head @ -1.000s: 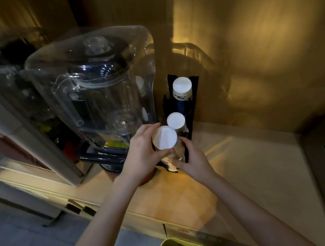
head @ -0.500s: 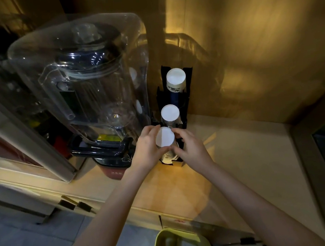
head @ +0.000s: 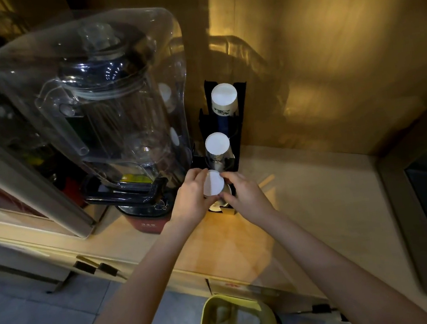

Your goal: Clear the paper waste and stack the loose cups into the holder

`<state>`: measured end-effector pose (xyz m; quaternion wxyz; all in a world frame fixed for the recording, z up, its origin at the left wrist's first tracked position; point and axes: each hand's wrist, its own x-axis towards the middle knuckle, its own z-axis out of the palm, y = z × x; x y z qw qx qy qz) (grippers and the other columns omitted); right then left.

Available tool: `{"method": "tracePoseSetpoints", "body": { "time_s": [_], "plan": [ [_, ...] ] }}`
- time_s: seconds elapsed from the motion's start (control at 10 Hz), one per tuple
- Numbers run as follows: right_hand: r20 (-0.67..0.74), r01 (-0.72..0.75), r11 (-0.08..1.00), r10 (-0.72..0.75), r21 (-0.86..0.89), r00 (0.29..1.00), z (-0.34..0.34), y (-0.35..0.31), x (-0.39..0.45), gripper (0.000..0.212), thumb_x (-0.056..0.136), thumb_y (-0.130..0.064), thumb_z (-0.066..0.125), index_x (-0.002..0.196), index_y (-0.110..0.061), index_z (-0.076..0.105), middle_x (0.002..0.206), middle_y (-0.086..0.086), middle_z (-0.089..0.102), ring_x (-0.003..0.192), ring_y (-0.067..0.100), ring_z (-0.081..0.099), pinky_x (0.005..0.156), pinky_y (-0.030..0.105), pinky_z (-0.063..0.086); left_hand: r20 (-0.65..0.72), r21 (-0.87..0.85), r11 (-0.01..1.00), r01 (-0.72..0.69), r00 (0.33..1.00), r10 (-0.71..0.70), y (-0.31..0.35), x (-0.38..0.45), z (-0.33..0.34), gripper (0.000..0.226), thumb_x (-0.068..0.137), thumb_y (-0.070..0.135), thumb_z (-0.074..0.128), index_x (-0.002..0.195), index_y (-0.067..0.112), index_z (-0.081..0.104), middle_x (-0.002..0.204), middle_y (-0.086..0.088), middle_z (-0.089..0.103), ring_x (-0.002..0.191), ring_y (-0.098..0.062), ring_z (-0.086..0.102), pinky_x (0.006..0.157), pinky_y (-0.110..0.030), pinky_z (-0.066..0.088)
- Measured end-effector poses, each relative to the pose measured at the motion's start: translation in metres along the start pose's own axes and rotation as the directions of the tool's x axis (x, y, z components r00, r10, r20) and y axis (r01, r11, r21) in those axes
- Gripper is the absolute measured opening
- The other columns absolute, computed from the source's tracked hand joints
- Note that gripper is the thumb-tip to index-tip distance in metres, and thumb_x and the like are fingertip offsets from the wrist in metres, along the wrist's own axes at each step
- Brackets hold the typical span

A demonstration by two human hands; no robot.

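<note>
Together, two hands, left hand (head: 193,201) and right hand (head: 245,198), pinch one cup (head: 213,185); two cup stacks fill the holder (head: 241,110).

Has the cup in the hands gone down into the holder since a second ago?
Yes. The cup has sunk lower: its white base was level with the middle stack top, and now sits below it, in the holder front slot.

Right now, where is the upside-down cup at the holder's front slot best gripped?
By its side wall just below the white base, from both sides, as the left hand and right hand do; the black cup holder blocks the rear.
</note>
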<state>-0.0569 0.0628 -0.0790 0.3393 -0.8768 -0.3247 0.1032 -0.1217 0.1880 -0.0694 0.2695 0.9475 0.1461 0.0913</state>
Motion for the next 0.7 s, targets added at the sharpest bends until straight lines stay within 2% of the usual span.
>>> {"method": "tracePoseSetpoints", "body": {
  "time_s": [0.2, 0.3, 0.4, 0.5, 0.6, 0.7],
  "plan": [
    [0.026, 0.001, 1.0, -0.001, -0.006, 1.0, -0.007, -0.005, 0.003, 0.043, 0.089, -0.017, 0.058, 0.13, -0.011, 0.046, 0.127, 0.01, 0.055, 0.116, 0.024, 0.053, 0.095, 0.036, 0.046, 0.04, 0.036, 0.998, 0.042, 0.998, -0.043, 0.009, 0.006, -0.004, 0.061, 0.074, 0.019, 0.072, 0.126, 0.001, 0.045, 0.126, -0.017, 0.048, 0.109, -0.034, 0.055, 0.089, -0.039, 0.048],
    [-0.011, -0.078, 0.988, 0.08, 0.134, 0.997, -0.025, -0.01, 0.006, 0.037, 0.086, -0.014, 0.06, 0.122, -0.01, 0.054, 0.12, 0.008, 0.061, 0.108, 0.02, 0.058, 0.092, 0.033, 0.049, 0.114, 0.055, 0.996, 0.073, 0.99, -0.079, 0.022, 0.018, -0.016, 0.053, 0.073, 0.025, 0.072, 0.116, 0.001, 0.052, 0.119, -0.017, 0.051, 0.105, -0.031, 0.055, 0.088, -0.036, 0.047],
    [-0.144, -0.09, 0.911, 0.16, 0.403, 0.977, -0.065, -0.015, 0.007, 0.026, 0.086, -0.01, 0.06, 0.112, -0.009, 0.06, 0.102, 0.001, 0.064, 0.087, 0.008, 0.06, 0.077, 0.014, 0.048, 0.13, 0.073, 0.997, 0.033, 0.991, -0.042, 0.042, 0.04, -0.034, 0.046, 0.076, 0.033, 0.069, 0.111, 0.004, 0.059, 0.11, -0.015, 0.061, 0.101, -0.028, 0.06, 0.083, -0.035, 0.049],
    [-0.338, 0.034, 0.798, 0.216, 0.601, 0.916, -0.124, -0.026, 0.001, 0.014, 0.085, -0.005, 0.061, 0.097, -0.011, 0.065, 0.086, -0.003, 0.065, 0.078, 0.003, 0.06, 0.07, 0.013, 0.048, 0.208, 0.004, 0.999, -0.034, 0.978, 0.032, 0.083, 0.065, -0.062, 0.04, 0.08, 0.027, 0.067, 0.114, 0.007, 0.059, 0.109, -0.013, 0.067, 0.101, -0.023, 0.062, 0.084, -0.031, 0.048],
    [-0.53, 0.285, 0.605, 0.272, 0.743, 0.804, -0.202, -0.05, -0.022, 0.02, 0.086, 0.0, 0.055, 0.08, -0.017, 0.064, 0.081, 0.003, 0.067, 0.075, 0.013, 0.064, 0.068, 0.022, 0.05, 0.24, -0.037, 0.98, -0.197, 0.95, 0.2, 0.134, 0.089, -0.094, 0.043, 0.082, 0.026, 0.065, 0.12, 0.009, 0.055, 0.113, -0.01, 0.067, 0.107, -0.021, 0.06, 0.091, -0.029, 0.045],
    [-0.687, 0.606, 0.381, 0.118, 0.698, 0.717, -0.273, -0.078, -0.071, 0.021, 0.084, -0.001, 0.049, 0.08, -0.017, 0.063, 0.078, 0.0, 0.07, 0.076, 0.016, 0.065, 0.07, 0.025, 0.052, 0.148, -0.029, 0.955, -0.296, 0.943, 0.297, 0.18, 0.109, -0.121, 0.043, 0.082, 0.03, 0.064, 0.12, 0.013, 0.055, 0.114, -0.006, 0.065, 0.105, -0.018, 0.059, 0.086, -0.025, 0.044]
  ]
}}
